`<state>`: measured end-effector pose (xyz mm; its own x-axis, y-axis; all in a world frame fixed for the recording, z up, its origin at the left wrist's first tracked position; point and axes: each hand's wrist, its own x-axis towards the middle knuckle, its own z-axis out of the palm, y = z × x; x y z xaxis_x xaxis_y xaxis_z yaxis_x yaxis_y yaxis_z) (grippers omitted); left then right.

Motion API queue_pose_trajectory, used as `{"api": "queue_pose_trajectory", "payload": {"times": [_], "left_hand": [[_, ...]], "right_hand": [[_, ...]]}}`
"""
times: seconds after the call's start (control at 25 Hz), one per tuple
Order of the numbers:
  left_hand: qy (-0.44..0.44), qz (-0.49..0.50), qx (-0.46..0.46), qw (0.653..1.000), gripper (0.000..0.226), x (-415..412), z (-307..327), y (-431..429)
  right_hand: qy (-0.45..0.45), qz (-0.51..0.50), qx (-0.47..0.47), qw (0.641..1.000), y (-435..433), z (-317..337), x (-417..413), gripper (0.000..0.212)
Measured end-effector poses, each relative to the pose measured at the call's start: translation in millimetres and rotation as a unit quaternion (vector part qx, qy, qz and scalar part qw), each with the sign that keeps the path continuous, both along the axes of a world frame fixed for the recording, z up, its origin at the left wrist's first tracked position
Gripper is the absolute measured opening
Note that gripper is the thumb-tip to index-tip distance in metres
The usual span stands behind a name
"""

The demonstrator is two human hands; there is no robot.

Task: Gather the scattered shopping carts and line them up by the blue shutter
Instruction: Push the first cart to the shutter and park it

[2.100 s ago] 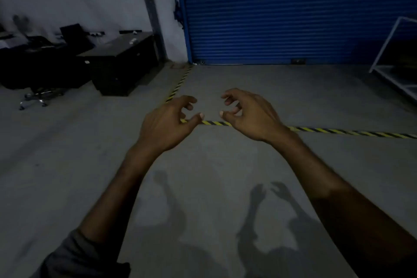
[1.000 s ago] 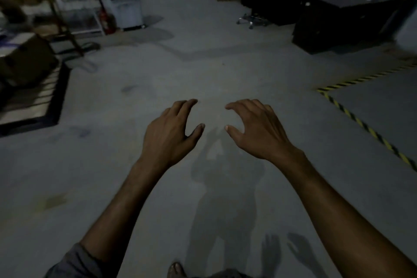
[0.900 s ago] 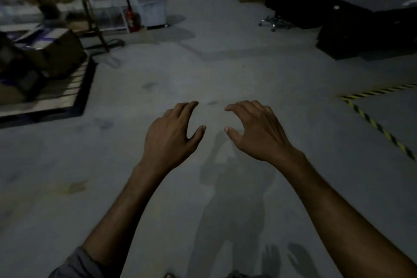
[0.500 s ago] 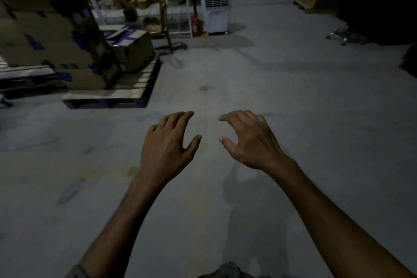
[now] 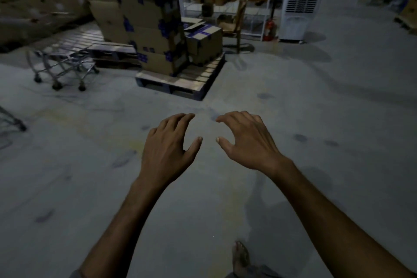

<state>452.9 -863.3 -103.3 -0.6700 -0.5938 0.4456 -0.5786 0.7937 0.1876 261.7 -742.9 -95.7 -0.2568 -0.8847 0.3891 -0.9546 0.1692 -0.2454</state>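
a cluster of shopping carts (image 5: 61,67) stands far off to the left, beside the pallet (image 5: 180,83) of boxes. no blue shutter is in sight, so i'd judge these carts are yet to be fetched and lined up. the left hand (image 5: 167,149) and right hand (image 5: 246,142) hover side by side over the floor, fingers loosely spread, holding nothing, well apart from the carts.

The grey concrete floor (image 5: 316,119) carries a dark wooden pallet (image 5: 198,74) straight beyond the fingers (image 5: 180,122), nested chrome wire shopping carts (image 5: 65,63) far to their left, a white slatted air cooler (image 5: 300,2) far beyond, rightward
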Motion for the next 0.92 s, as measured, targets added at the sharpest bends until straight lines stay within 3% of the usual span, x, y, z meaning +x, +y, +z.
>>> {"api": "queue_pose_trajectory", "payload": {"times": [0.4,0.68,0.92], "left_hand": [[0.018,0.122,0.018,0.992,0.062,-6,-2,-121],[0.078,0.25,0.098,0.96,0.051,-2,0,-207],[0.066,0.361,0.156,0.917,0.047,56,-5,-287]], "right_hand": [[-0.025,0.122,0.012,0.992,-176,2,-25,0.047],[-0.17,0.215,0.03,0.961,-311,-6,-36,0.042],[-0.293,0.279,0.084,0.911,-421,-25,22,0.027]]}}
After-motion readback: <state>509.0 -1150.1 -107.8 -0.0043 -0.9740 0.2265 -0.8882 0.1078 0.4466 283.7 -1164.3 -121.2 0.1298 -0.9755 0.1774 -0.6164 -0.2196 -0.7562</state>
